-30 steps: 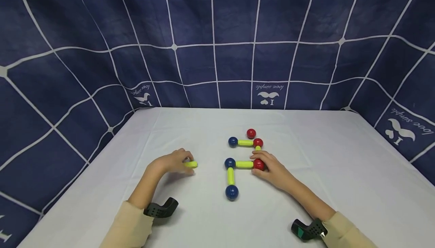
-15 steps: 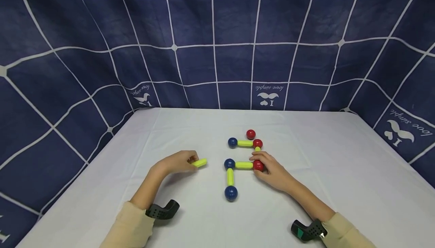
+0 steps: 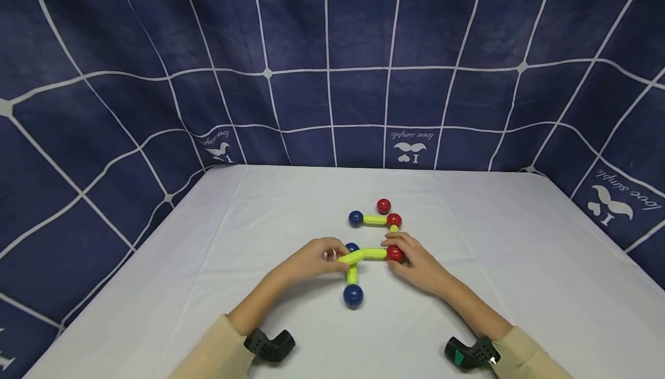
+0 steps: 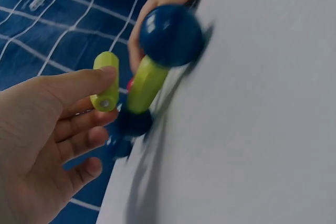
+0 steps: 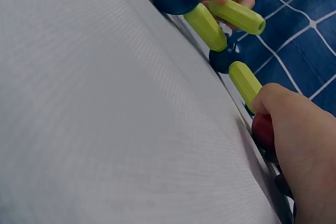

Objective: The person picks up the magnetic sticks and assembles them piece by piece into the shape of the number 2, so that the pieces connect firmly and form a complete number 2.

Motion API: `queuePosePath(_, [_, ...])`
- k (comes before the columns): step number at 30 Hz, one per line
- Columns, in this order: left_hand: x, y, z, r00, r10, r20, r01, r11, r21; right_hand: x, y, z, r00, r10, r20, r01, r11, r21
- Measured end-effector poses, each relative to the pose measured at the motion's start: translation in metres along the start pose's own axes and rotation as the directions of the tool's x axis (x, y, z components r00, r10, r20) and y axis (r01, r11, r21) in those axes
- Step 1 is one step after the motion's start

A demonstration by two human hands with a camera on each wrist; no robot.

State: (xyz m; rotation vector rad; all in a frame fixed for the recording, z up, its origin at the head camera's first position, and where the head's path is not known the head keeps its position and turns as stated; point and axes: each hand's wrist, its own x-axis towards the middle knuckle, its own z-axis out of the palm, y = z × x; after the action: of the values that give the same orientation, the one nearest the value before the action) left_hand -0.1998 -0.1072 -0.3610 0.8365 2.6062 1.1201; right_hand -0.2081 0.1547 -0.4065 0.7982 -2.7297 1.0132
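My left hand (image 3: 316,261) pinches a yellow-green magnetic rod (image 3: 353,257) between thumb and fingers. In the head view that rod overlaps the middle blue ball (image 3: 352,247); the right wrist view shows the held rod (image 5: 239,17) raised over the linked pieces. My right hand (image 3: 419,265) grips a red ball (image 3: 395,253) at the chain's corner. From this ball a rod (image 3: 375,253) runs left to the middle blue ball, and another rod (image 3: 352,276) leads to the near blue ball (image 3: 353,296). A rod (image 3: 393,229) partly hidden by my right fingers leads back.
Behind the right hand, a red ball (image 3: 394,220), a rod (image 3: 374,220) and a blue ball (image 3: 355,218) are joined in line. One more red ball (image 3: 384,206) sits just beyond. A white cloth (image 3: 291,206) covers the table, with a navy checked curtain (image 3: 358,96) around it.
My left hand has carried the rod rightward from the left side of the cloth to over the middle blue ball, turning it at a slant. The right hand stays on its red ball.
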Motion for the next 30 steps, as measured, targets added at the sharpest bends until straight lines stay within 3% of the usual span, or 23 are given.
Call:
queuePosePath(4, [-0.001, 0.013, 0.019, 1.000, -0.006, -0.024, 0.006, 1.000, 0.010, 0.000, 0.000, 0.000, 1.000, -0.007, -0.004, 0.007, 1.000, -0.001])
queuePosePath(9, [-0.003, 0.027, 0.039, 0.998, 0.003, -0.061, 0.006, 0.989, 0.149, 0.001, 0.002, 0.001, 1.000, -0.022, -0.010, 0.022, 1.000, -0.016])
queuePosePath(18, [-0.005, 0.033, 0.055, 0.984, 0.177, -0.014, -0.160, 0.916, 0.367, 0.000, 0.002, 0.001, 1.000, -0.025, -0.013, 0.025, 1.000, -0.017])
queuePosePath(30, [-0.005, 0.027, 0.054, 0.963, 0.265, 0.054, -0.268, 0.902, 0.339, 0.001, 0.003, -0.001, 0.999, -0.035, 0.013, 0.035, 0.999, 0.029])
